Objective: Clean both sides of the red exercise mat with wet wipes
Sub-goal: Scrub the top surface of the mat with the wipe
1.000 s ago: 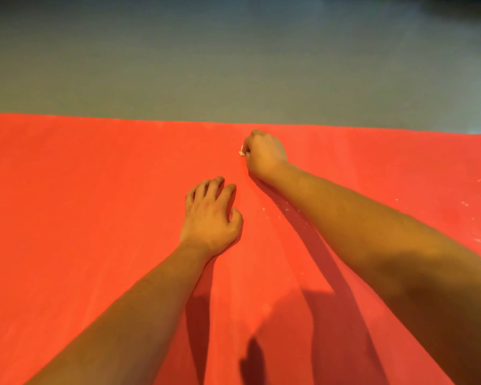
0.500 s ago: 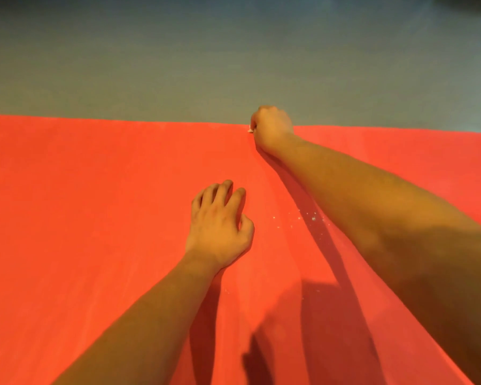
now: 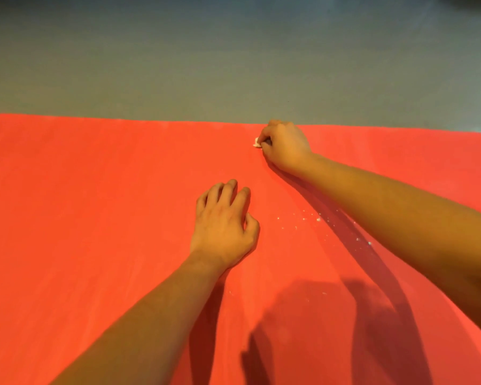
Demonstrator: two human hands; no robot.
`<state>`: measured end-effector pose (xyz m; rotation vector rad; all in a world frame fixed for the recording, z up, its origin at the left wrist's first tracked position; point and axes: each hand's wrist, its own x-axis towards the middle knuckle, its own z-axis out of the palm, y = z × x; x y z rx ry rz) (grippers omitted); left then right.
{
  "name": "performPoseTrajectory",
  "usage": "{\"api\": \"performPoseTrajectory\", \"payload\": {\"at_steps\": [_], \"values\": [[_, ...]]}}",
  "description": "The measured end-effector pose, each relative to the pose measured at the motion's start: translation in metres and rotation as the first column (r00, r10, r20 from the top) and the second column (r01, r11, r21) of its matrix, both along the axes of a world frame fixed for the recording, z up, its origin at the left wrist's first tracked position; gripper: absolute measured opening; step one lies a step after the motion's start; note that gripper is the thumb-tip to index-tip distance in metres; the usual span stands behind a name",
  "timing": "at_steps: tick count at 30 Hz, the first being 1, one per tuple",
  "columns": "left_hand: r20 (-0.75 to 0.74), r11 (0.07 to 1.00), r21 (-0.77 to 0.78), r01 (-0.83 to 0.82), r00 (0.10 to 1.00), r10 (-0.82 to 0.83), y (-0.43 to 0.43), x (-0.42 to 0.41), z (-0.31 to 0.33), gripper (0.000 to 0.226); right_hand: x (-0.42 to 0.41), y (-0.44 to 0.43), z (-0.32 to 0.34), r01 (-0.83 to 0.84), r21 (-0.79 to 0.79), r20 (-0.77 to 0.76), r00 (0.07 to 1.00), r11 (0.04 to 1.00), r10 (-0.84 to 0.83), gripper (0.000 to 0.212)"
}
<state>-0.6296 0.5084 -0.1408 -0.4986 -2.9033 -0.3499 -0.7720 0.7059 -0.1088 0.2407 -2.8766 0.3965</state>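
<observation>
The red exercise mat (image 3: pixel 95 218) lies flat and fills the lower two thirds of the head view. My right hand (image 3: pixel 285 147) is closed into a fist near the mat's far edge, pressed down on a wet wipe (image 3: pixel 257 142). Only a small white corner of the wipe sticks out at the left of the fist. My left hand (image 3: pixel 224 229) rests palm down on the mat nearer to me, fingers slightly spread, holding nothing.
Small white crumbs (image 3: pixel 308 218) are scattered on the mat between my two forearms. Beyond the mat's far edge lies bare grey floor (image 3: pixel 233 65). Shadows of my arms fall across the near part of the mat.
My right hand with the wipe went out to the mat's far edge and has now come back slightly toward me. The left hand stays planted on the mat.
</observation>
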Motion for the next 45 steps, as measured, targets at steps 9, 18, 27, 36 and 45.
{"api": "performPoseTrajectory", "payload": {"at_steps": [9, 18, 27, 36, 45], "values": [[-0.002, 1.0, 0.022, 0.004, 1.0, -0.004, 0.001, -0.003, 0.0, 0.053, -0.031, -0.002, 0.011, 0.144, 0.022, 0.111, 0.983, 0.989, -0.146, 0.025], [-0.058, 0.999, 0.046, 0.019, 0.998, -0.016, 0.0, -0.004, -0.001, 0.046, 0.113, -0.008, 0.006, -0.144, -0.018, 0.066, 0.987, 0.989, 0.145, 0.022], [-0.08, 0.997, 0.072, 0.035, 0.996, -0.029, 0.0, -0.006, 0.0, 0.047, 0.049, -0.005, 0.009, 0.063, 0.064, 0.103, 0.992, 0.996, -0.069, 0.027], [-0.097, 0.995, 0.087, 0.039, 0.995, -0.03, -0.001, -0.006, 0.001, 0.042, 0.196, -0.004, 0.01, -0.218, -0.046, 0.084, 0.972, 0.975, 0.221, 0.021], [-0.067, 0.995, 0.085, 0.055, 0.997, -0.05, -0.001, -0.01, -0.003, 0.034, 0.126, -0.005, 0.012, -0.042, -0.028, 0.104, 0.994, 0.999, 0.044, 0.022]]}}
